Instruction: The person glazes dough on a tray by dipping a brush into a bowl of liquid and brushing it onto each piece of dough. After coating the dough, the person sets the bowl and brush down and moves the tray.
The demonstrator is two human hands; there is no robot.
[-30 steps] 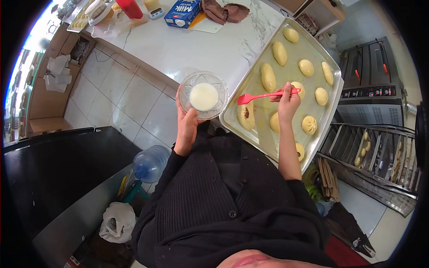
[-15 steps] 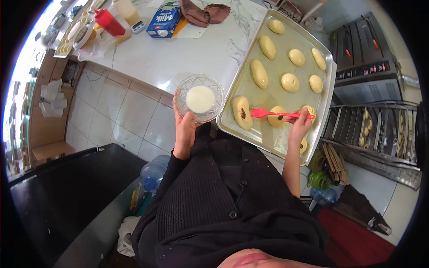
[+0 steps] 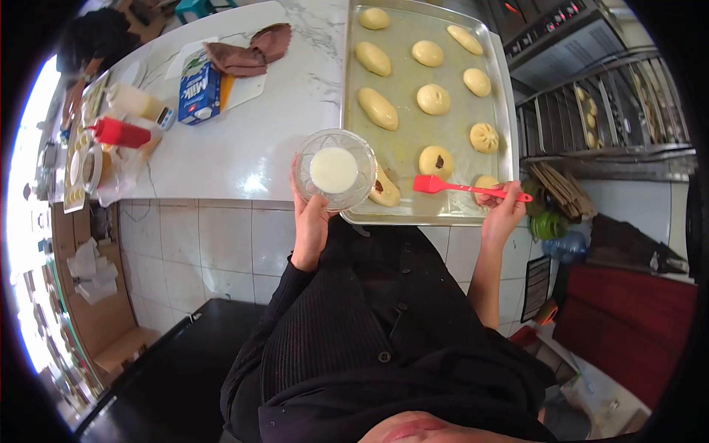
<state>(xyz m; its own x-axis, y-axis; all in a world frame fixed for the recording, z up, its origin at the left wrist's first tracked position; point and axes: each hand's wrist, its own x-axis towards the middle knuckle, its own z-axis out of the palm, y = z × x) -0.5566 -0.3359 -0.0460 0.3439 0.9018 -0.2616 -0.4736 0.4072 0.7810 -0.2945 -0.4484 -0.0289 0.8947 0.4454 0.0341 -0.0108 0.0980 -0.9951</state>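
My left hand point(image 3: 312, 232) grips a clear patterned glass bowl point(image 3: 304, 153) from its near left side. White, milky liquid point(image 3: 333, 170) covers the bowl's bottom. Between the fingers of my right hand point(image 3: 504, 210) is the handle of a red pastry brush point(image 3: 452, 187), its head pointing left. The brush hangs over the near part of a metal baking tray point(image 3: 421, 214), just below a round dough piece point(image 3: 436, 159) with dark filling. A long dough piece point(image 3: 385, 192), also with dark filling, is partly hidden by the bowl. Several glossy dough pieces point(image 3: 433, 99) lie farther back.
On the marble table point(image 3: 244, 155) stand a milk carton point(image 3: 199, 88), a brown cloth point(image 3: 247, 55), a red squeeze bottle point(image 3: 122, 133) and a small digital scale point(image 3: 165, 117). A tray rack point(image 3: 613, 111) stands to the right, below an oven point(image 3: 550, 44).
The camera view has turned, so the tray and table sit at a different angle. The bowl now overlaps the tray's near left corner. Both hands keep their holds.
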